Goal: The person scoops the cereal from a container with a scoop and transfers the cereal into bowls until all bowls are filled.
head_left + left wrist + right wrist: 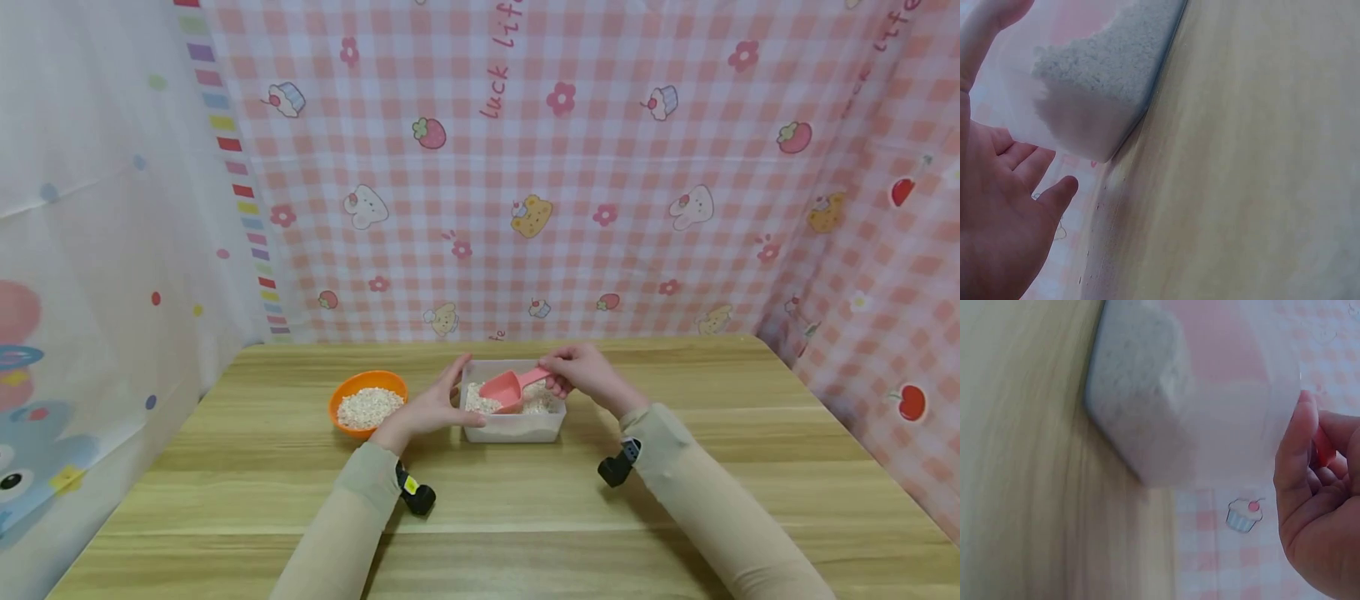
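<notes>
A pink scoop sits tilted inside a translucent white plastic box, its bowl down among pale oat-like flakes. My right hand pinches the scoop's handle over the box's back right rim. In the right wrist view those fingers are curled around the handle, and the scoop's pink bowl shows through the box wall. At the box's left end, my left hand holds it, thumb along the front rim and fingers by the back corner. The left wrist view shows its little finger sticking out.
An orange bowl heaped with the same pale flakes stands left of the box, partly behind my left hand. Everything stands on a wood-grain table. Patterned cloth hangs behind the table and along both sides.
</notes>
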`<state>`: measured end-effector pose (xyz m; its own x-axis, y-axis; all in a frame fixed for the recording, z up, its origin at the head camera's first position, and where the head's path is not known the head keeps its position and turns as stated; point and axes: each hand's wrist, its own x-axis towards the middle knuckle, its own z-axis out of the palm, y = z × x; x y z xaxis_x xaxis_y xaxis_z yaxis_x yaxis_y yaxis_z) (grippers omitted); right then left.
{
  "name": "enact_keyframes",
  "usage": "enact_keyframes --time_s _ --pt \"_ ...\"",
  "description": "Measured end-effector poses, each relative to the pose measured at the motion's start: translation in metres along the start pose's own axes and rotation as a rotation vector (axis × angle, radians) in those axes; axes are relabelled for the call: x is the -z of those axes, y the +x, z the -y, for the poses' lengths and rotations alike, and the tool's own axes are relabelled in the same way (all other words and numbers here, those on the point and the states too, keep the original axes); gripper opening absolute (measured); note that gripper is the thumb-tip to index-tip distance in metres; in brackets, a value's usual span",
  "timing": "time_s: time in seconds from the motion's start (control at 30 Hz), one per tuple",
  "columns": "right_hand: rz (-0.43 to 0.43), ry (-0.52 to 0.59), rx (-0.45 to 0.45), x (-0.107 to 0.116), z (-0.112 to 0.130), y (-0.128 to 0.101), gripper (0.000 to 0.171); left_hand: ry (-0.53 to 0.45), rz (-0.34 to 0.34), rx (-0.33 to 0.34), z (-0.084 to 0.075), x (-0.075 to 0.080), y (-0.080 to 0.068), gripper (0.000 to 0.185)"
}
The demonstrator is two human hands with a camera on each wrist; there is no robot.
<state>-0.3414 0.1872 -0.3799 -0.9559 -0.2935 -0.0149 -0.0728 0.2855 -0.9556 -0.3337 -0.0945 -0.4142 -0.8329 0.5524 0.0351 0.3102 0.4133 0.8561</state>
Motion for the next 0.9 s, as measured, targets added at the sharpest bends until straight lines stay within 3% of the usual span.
enact_keyframes --time_s 0.2,0.53,0.9 --pt "-0.014 0.011 0.026 -0.012 0.008 -0.001 0.025 -0.009 -0.007 0.021 0.001 -0.001 0.002 0.111" --pt "-0.124 0.008 0.035 -0.033 0.016 -0.008 0.024 0.011 -0.027 0.042 0.004 -0.001 0.002 0.112" --pt "-0.212 0.036 0.030 -0.038 0.021 0.004 0.024 -0.042 -0.019 0.035 0.001 -0.001 0.000 0.112"
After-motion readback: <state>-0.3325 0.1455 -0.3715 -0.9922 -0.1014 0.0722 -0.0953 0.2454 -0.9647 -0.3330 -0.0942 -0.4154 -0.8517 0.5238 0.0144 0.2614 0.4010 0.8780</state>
